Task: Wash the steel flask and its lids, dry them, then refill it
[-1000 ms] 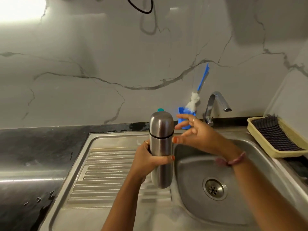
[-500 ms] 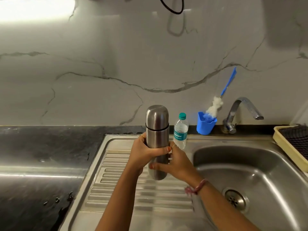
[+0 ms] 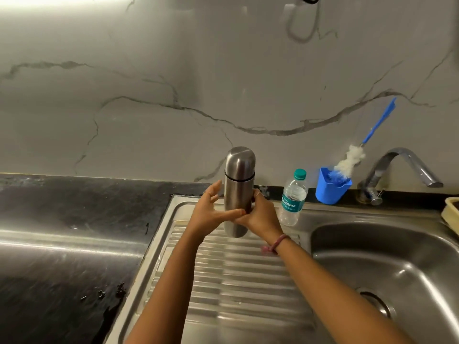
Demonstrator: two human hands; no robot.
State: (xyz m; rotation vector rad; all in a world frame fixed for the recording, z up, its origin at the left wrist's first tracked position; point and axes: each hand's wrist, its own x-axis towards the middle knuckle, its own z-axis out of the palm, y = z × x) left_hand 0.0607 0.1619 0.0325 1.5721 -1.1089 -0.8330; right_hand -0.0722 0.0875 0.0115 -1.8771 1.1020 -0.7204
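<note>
Steel flask (image 3: 239,184) held upright above the ribbed drainboard (image 3: 238,274) of the steel sink (image 3: 387,259), its domed cap on, a dark seam ringing it just below the cap. Right hand (image 3: 258,217) grasps the flask's lower body from the right side, fingers curled round behind it, thumb across the front; a ring shows on 1 finger and a pink band (image 3: 275,244) sits at the wrist. Left hand (image 3: 211,209) is released: fingers spread and mostly straight, thumb extended rightward so its tip touches the front of the flask near the right thumb; the palm stands just beside the flask's left wall, not wrapped on it. Flask base hangs clear of the drainboard. Behind, at the back edge of the sink, a small clear water bottle (image 3: 293,199) with a teal cap stands upright, near the flask's right. Further right, a blue cup (image 3: 331,188) holds a bottle brush (image 3: 357,150) with white bristles and a blue handle leaning up to the right against the marble wall. Curved tap (image 3: 402,167) stands beside the cup, spout over the basin. Dark desk (image 3: 69,219) lies left of the sink, wet patches near its front edge. Cream tray (image 3: 450,212) corner shows at far right.
</note>
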